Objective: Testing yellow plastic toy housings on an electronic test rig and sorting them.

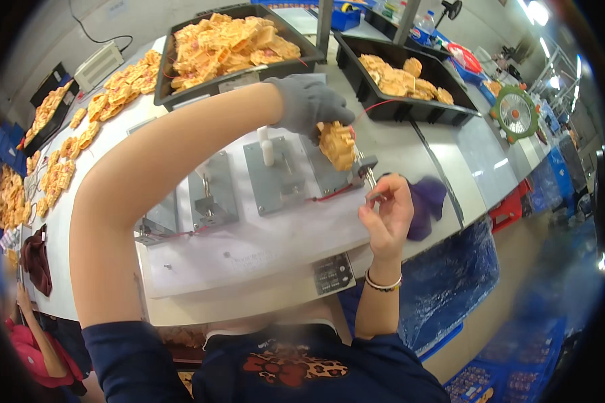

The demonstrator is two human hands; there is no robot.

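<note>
At the bottom of the frame is the person's dark blue shirt [275, 366]. Just above it, right of the middle, the bare right hand [386, 211] pinches a thin metal rod [370, 176] with closed fingers. Higher up, the gloved left hand [310, 104] is curled around an orange plastic piece [337, 144], over a grey metal jig [279, 176] on the white table [249, 252].

- Bright, even overhead light; glaring ceiling lamps [535, 11] at upper right.
- Fisheye bends straight edges; black vignette rings the rim.
- Lower edge blurs softly.
</note>
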